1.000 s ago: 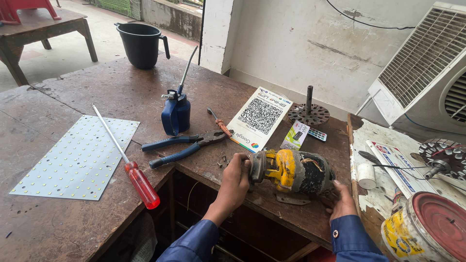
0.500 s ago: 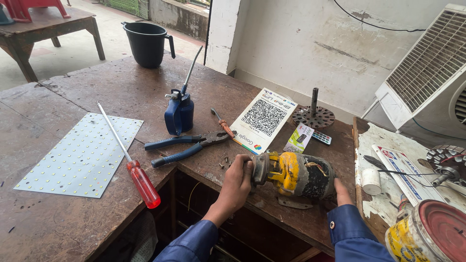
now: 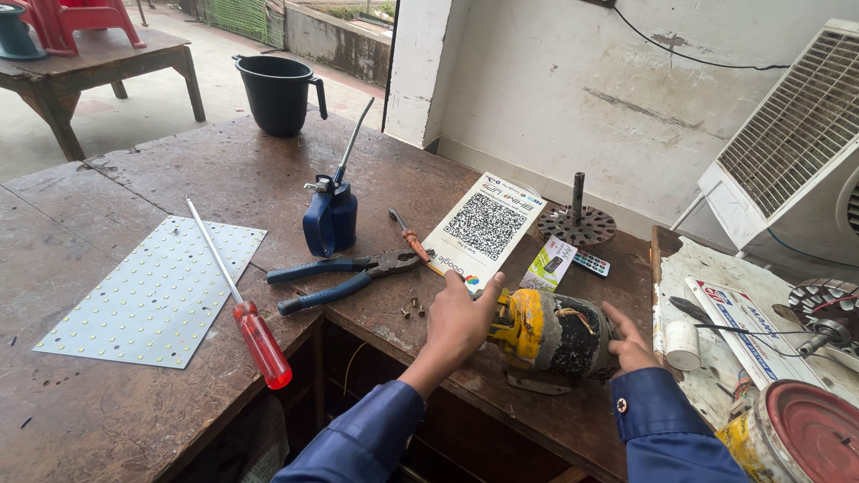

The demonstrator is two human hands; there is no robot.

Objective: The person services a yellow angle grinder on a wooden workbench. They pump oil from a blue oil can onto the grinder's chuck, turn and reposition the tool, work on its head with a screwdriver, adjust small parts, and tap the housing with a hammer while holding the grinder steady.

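A small repair workshop, open to a yard. The worn wooden counter (image 3: pixel 224 179) is stained and scratched, and around a blue oil can (image 3: pixel 329 217) lie tools: blue-handled pliers (image 3: pixel 344 273) just in front of it, a red-handled screwdriver (image 3: pixel 240 304) to its left across a perforated white panel (image 3: pixel 152 291). Well to the can's right sit a yellow-and-black motor (image 3: pixel 550 333), a slotted metal disc on a shaft (image 3: pixel 577 224) and a white fan housing (image 3: pixel 787 143) against the rough plastered wall (image 3: pixel 573 80).

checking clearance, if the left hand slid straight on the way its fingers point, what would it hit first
Likely the white printed card just beyond the left hand, whose fingertips almost reach its near edge; depth is hard to judge.
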